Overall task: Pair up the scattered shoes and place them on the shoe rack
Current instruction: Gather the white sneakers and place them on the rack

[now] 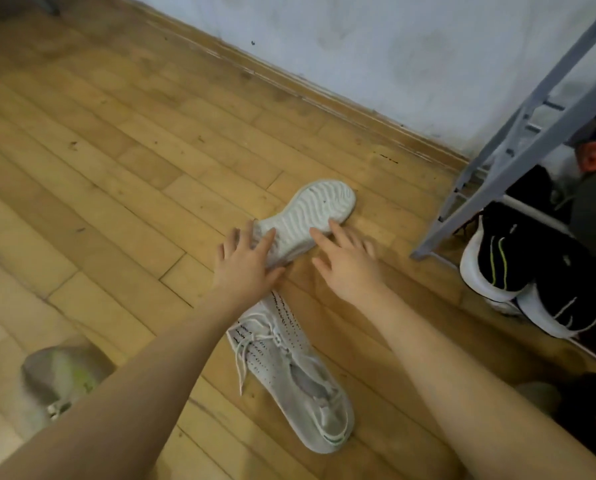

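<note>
From the head camera I am looking down at a wooden plank floor (109,161), its boards running diagonally, worn and marked with a few dark specks. A wooden skirting strip (324,98) is edging it where it meets a pale, scuffed wall (376,46) along the top.

At the right edge a grey metal shoe rack (497,161) is leaning into view, with angled legs and a rail. Under and inside it I am seeing a pair of black sneakers with white soles (518,282) sitting side by side near the front, and darker, blurred shoes behind and below them that I cannot make out properly.

On the open floor, a white sneaker lying sole-up (310,216) is sitting just in front of the rack's foot, its ribbed sole facing me. Its match, an upright white knit sneaker (289,368) with loose laces, is lying closer to me, its toe almost touching the first one. A greyish shoe with a green streak (57,379) is lying well apart at the lower left, blurred.

My left hand (244,261) is spread wide, with straight fingers resting on the heel end of the overturned sneaker. My right hand (348,258) is also spread, its fingertips (334,226) touching the sole's near edge, gripping nothing.
</note>
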A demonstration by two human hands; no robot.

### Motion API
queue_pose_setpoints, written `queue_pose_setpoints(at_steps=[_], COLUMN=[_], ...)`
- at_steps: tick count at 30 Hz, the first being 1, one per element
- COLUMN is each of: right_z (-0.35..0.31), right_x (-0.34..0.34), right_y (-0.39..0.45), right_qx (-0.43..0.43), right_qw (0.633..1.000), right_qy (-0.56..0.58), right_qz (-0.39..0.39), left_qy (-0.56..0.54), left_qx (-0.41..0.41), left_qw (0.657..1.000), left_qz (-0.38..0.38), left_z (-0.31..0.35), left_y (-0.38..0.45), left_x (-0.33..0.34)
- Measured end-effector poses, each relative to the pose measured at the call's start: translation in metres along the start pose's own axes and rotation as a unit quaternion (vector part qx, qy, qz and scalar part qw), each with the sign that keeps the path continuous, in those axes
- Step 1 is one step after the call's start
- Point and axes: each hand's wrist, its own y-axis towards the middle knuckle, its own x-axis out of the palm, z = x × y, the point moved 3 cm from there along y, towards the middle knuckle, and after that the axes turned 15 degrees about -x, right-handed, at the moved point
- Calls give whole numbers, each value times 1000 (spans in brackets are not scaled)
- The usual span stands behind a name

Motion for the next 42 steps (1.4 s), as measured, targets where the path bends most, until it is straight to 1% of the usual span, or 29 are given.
queue_pose_setpoints(at_steps=[2,5,10,12,17,22,28,31,33,35,38,42], right_z=[3,4,-2,-6,-26,-40,-44,-41,-41,-41,-39,-41], right_x=[10,15,-2,-10,-35,-70,-118,-130,-128,-124,-117,-106], right_y=[2,-1,-13,-27,-65,-93,-143,-175,-197,-217,-246,-293], right_qx=[-4,-10,-20,-28,-39,-38,20,26,14,12,39,76], right_qw=[1000,1000,998,997,987,970,943,939,941,942,934,922], right_qy=[-2,-19,-14,-15,-36,-43,-106,-125,-141,-137,-121,-149], right_qz=[-5,11,53,67,155,236,314,320,306,306,333,350], left_qy=[12,-3,-63,-72,-90,-102,-142,-191,-221,-222,-225,-224], left_qx=[2,5,56,75,107,125,165,148,142,164,190,218], left_qw=[1000,1000,994,990,979,972,961,960,958,956,953,950], left_qz=[5,11,72,94,147,174,170,145,116,104,69,20], left_z=[-2,-3,0,0,2,16,48,56,57,61,72,87], left_y=[5,8,-12,-25,-61,-93,-129,-144,-160,-178,-203,-236], left_x=[6,5,-17,-28,-57,-92,-125,-129,-126,-120,-109,-93])
